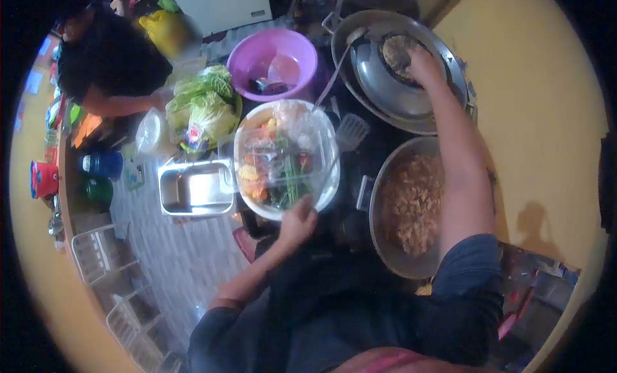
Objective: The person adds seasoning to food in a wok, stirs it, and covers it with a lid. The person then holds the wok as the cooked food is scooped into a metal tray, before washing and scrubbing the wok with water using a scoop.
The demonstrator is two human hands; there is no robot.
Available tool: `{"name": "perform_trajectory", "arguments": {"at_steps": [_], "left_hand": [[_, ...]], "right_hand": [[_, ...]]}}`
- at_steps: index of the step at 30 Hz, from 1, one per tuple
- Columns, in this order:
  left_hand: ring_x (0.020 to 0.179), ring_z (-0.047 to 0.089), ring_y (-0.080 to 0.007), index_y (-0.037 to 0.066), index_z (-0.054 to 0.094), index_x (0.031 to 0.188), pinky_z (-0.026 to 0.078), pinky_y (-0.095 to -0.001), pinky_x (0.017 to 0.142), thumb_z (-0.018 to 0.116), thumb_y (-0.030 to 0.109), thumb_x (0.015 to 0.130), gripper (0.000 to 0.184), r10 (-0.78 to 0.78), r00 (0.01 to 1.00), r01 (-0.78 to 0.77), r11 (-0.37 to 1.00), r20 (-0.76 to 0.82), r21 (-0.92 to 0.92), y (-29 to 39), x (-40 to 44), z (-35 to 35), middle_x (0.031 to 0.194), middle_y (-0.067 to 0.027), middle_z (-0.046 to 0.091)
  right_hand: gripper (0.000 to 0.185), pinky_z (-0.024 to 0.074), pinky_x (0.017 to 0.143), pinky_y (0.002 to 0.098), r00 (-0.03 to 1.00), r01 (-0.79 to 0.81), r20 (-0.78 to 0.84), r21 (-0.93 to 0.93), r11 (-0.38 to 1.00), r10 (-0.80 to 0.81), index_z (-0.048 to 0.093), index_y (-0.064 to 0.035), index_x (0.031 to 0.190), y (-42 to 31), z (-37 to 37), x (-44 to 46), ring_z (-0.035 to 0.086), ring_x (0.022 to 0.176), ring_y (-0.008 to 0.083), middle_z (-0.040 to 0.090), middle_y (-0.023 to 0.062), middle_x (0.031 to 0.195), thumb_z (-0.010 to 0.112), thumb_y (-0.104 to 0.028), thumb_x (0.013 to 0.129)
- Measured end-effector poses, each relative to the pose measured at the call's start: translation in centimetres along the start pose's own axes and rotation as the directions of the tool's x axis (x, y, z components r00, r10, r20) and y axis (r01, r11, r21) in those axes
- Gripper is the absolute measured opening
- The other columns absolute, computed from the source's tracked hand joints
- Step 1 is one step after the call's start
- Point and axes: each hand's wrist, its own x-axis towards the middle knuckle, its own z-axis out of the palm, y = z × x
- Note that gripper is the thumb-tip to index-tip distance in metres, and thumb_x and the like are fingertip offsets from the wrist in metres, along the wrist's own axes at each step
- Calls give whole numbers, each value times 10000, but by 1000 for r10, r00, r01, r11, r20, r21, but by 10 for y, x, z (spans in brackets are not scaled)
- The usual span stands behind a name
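Note:
My left hand (297, 222), fingers curled, is at the near rim of a white basin (241, 196). Blur hides what it grips. Green stalks (292, 177), yellow and orange pieces (250, 180) and clear plastic bags (292, 119) fill the basin. A clear rectangular plastic container (226, 142), smeared by motion, lies across the view of it. At the upper right, my right hand (425, 66) reaches over a large wok (347, 80) and is closed at the edge of a round brownish patterned object (397, 55). Below that object is a shiny domed metal surface (374, 74).
A pan (379, 225) of chopped brown pieces sits below my right arm. A slotted spatula (352, 130) lies between pan and basin. Leafy cabbages (209, 113), a purple basin (239, 58) and a steel tray (164, 190) stand leftward. Another person (106, 58) reaches toward the cabbages.

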Motion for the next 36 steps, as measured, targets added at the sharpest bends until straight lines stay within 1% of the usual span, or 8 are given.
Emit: {"name": "perform_trajectory", "arguments": {"at_steps": [2,10,14,22,26,27,28,36], "left_hand": [[963,600,-318,10,518,1152,475,-378,815,538,126,781,390,32,998,-30,999,50,-31,4,9,22,1033,-205,606],[1048,503,-393,25,341,1323,404,-415,932,523,64,750,602,265,928,-311,938,262,151,7,39,32,1181,-213,487],[1041,466,-427,38,363,1287,402,-453,908,505,59,774,533,131,926,-178,979,354,102,13,36,31,1134,-235,451],[913,481,-391,3,473,1066,409,-464,788,498,89,777,302,274,870,-457,760,409,462,7,37,27,1004,-222,473],[798,532,-382,35,536,911,435,-473,682,532,121,787,152,406,896,-444,813,181,376,19,30,6,831,-187,545],[747,546,-365,60,556,853,436,-474,649,555,132,786,98,118,953,-258,801,279,541,42,37,-6,761,-160,554],[698,550,-362,62,559,851,435,-474,613,572,134,782,101,484,873,-456,755,69,471,37,40,-15,751,-152,565],[889,530,-360,7,493,1044,432,-437,749,648,192,740,388,580,789,-438,763,-203,475,149,140,-36,951,-192,541]], "right_hand": [[356,447,820,426,994,-88,85,274,958,67,569,-42,1093,30,38,11,572,943,338,580,184,1063,614,-174,766],[364,433,822,435,996,-67,-49,122,990,73,538,-30,1069,22,-11,2,537,963,375,555,204,1041,547,13,708],[399,449,810,427,960,-177,-200,114,978,197,542,-34,1019,28,-88,-29,540,970,366,566,176,1040,675,-22,643],[422,431,885,423,927,-375,92,191,907,364,513,-20,1095,-7,-194,-203,509,1042,363,528,193,1131,611,28,688],[418,440,872,430,836,-466,356,58,883,418,511,-39,1103,-21,-161,-291,502,1059,364,511,193,1163,608,8,699],[398,454,839,423,823,-488,387,103,867,417,514,-40,1098,-19,-142,-311,520,1019,362,519,188,1136,602,-16,710],[380,468,807,415,811,-507,417,153,848,410,516,-40,1093,-20,-122,-326,538,980,360,528,183,1109,597,-40,722],[362,457,837,433,874,-376,368,103,921,316,544,-29,1080,-54,-67,-356,528,1018,359,543,172,1096,627,-114,738]]}}
